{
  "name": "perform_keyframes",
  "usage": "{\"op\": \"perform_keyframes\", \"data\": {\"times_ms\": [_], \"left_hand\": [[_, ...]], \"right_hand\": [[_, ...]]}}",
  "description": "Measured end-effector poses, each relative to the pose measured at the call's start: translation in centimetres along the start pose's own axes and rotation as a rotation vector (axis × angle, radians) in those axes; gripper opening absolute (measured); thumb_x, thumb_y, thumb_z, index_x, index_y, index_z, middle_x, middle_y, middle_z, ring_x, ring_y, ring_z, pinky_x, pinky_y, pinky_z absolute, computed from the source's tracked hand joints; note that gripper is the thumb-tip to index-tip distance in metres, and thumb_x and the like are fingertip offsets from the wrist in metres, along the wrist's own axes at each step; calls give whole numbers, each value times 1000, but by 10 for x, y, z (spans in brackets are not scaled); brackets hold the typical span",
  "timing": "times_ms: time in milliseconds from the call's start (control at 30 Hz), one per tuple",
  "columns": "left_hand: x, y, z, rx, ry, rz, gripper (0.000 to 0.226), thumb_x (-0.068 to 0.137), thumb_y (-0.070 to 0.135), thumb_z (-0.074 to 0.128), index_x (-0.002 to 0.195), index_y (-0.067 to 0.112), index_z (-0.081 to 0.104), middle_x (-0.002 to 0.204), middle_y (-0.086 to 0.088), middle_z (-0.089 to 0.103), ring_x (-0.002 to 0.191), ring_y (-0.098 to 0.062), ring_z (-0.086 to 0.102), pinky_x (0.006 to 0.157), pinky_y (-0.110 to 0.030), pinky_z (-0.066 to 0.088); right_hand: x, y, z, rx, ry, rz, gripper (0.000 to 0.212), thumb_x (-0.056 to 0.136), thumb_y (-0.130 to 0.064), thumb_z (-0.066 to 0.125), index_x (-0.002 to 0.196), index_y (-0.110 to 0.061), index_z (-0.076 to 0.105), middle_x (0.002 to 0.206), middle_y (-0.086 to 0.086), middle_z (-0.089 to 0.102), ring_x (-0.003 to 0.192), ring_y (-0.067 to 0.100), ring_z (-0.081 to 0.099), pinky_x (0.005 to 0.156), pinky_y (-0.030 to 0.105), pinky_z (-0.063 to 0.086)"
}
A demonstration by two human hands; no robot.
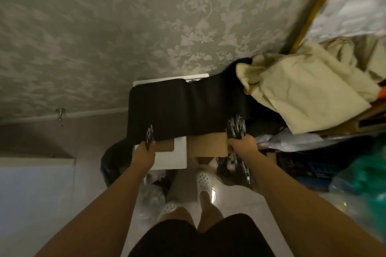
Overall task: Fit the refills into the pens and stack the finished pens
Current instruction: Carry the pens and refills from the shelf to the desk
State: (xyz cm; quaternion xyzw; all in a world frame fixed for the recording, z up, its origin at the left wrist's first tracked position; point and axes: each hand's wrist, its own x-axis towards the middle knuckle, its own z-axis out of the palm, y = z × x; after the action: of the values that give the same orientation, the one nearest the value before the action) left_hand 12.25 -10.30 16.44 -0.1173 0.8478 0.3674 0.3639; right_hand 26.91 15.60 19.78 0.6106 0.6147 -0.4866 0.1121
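Observation:
My left hand point(146, 152) grips a small bundle of dark pens point(149, 134) whose tips point away from me, at the near left edge of a black cloth point(183, 108). A larger bundle of dark pens point(236, 126) is clutched in my right hand point(243, 144), over a brown cardboard piece point(208, 146). Below my right wrist, more pens point(240, 166) lie in a loose pile near the floor. The light is dim, so I cannot make out refills.
The black cloth covers a white surface point(175, 158) against a patterned wall point(146, 27). A cream cloth heap point(302, 87) and clutter fill the right side. A black bag point(112, 162) sits low left. My feet in white perforated shoes point(205, 183) stand on pale floor.

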Motion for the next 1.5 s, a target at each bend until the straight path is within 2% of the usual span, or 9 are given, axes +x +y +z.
{"op": "perform_keyframes", "data": {"times_ms": [100, 300, 533, 633, 800, 900, 1000, 1200, 1500], "left_hand": [[-10, -3, -7, 79, -67, 68, 36, 100, 35, 45, 110, 2, 53, 107, -32, 58, 91, -45, 59, 90, -57, 47], [-30, -14, -15, 292, -177, 253, 48, 99, 40, 42, 127, 1, 50, 122, -29, 56, 114, -47, 54, 98, -57, 45], [-77, -44, -1, 466, -323, 371, 41, 100, 31, 44, 125, -1, 52, 116, -29, 59, 109, -44, 57, 96, -52, 46], [-101, -50, 17, 601, -372, 427, 41, 100, 35, 43, 115, -1, 58, 109, -22, 63, 104, -34, 58, 88, -37, 44], [-148, -54, 66, 744, -478, 566, 41, 99, 36, 45, 116, -1, 56, 112, -25, 62, 106, -41, 59, 96, -49, 47], [-188, -60, 108, 838, -542, 689, 35, 99, 35, 45, 119, 8, 56, 115, -17, 60, 108, -34, 57, 96, -45, 44], [-232, -74, 154, 879, -631, 718, 32, 100, 36, 43, 117, 12, 55, 110, -11, 59, 107, -30, 55, 86, -36, 40], [-335, -119, 242, 919, -661, 767, 41, 100, 34, 44, 128, 5, 53, 123, -19, 58, 116, -37, 53, 96, -40, 41], [-457, -200, 352, 911, -803, 738, 36, 100, 33, 43, 108, 1, 58, 104, -28, 62, 105, -47, 58, 90, -52, 49]], "right_hand": [[-26, 25, 2, 61, 39, 22, 16, 85, -15, 70, 81, -13, 55, 74, 5, 63, 63, 15, 60, 49, 24, 41], [-80, 87, 27, 258, 165, 63, 33, 82, -20, 76, 107, -4, 62, 96, 14, 69, 89, 29, 67, 76, 38, 55], [-169, 182, 33, 466, 200, 197, 20, 83, -7, 70, 100, 2, 63, 74, 16, 68, 62, 24, 64, 74, 43, 58], [-198, 226, 22, 562, 256, 260, 20, 84, -4, 69, 101, 1, 61, 68, 11, 63, 51, 18, 60, 54, 31, 55], [-236, 299, -1, 705, 380, 352, 15, 83, -5, 68, 95, -2, 60, 66, 9, 62, 45, 13, 58, 40, 22, 45], [-261, 348, -18, 807, 458, 385, 9, 83, -1, 68, 84, -3, 59, 63, 9, 60, 40, 11, 57, 35, 18, 43], [-287, 401, -35, 894, 516, 413, 13, 82, -1, 68, 81, -7, 57, 68, 10, 61, 49, 17, 60, 40, 23, 48], [-334, 521, -69, 966, 585, 484, 8, 81, -2, 67, 77, -5, 60, 64, 10, 62, 51, 18, 62, 54, 33, 55], [-400, 676, -132, 1038, 659, 591, 7, 80, -2, 66, 77, -5, 61, 61, 10, 62, 49, 18, 62, 54, 32, 53]]}}
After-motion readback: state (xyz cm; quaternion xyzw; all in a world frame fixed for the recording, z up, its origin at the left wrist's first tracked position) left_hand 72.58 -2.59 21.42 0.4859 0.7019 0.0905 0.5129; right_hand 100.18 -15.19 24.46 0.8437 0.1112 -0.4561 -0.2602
